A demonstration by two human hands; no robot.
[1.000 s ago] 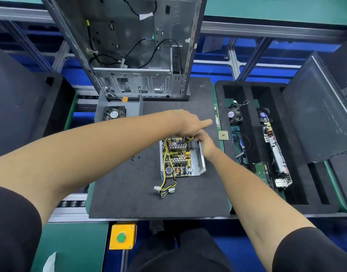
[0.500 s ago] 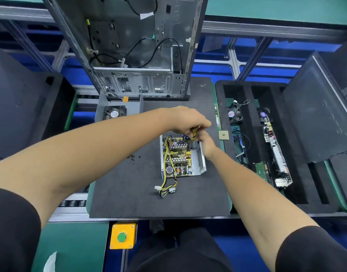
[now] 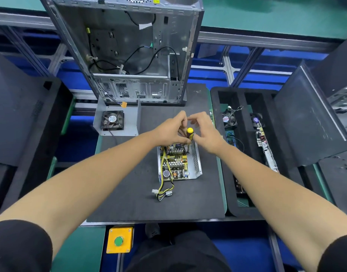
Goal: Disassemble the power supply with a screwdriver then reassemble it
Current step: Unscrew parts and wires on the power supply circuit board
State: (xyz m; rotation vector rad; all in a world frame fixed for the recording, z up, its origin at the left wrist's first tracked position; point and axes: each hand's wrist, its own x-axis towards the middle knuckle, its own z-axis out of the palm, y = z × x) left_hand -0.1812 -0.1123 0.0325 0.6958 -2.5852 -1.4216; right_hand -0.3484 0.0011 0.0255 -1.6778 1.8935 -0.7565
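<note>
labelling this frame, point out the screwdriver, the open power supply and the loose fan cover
screwdriver (image 3: 189, 131), head view, yellow handle top
power supply (image 3: 196, 163), head view, perforated right wall
fan cover (image 3: 131, 120), head view, bare grey metal beside the fan

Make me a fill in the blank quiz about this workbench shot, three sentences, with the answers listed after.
1. The screwdriver has a handle tipped in ____.
2. The open power supply lies on a black ____ mat.
3. The detached cover to the left carries a ____.

Both the left hand and the right hand are at the screwdriver.

Answers: yellow; foam; fan
</note>
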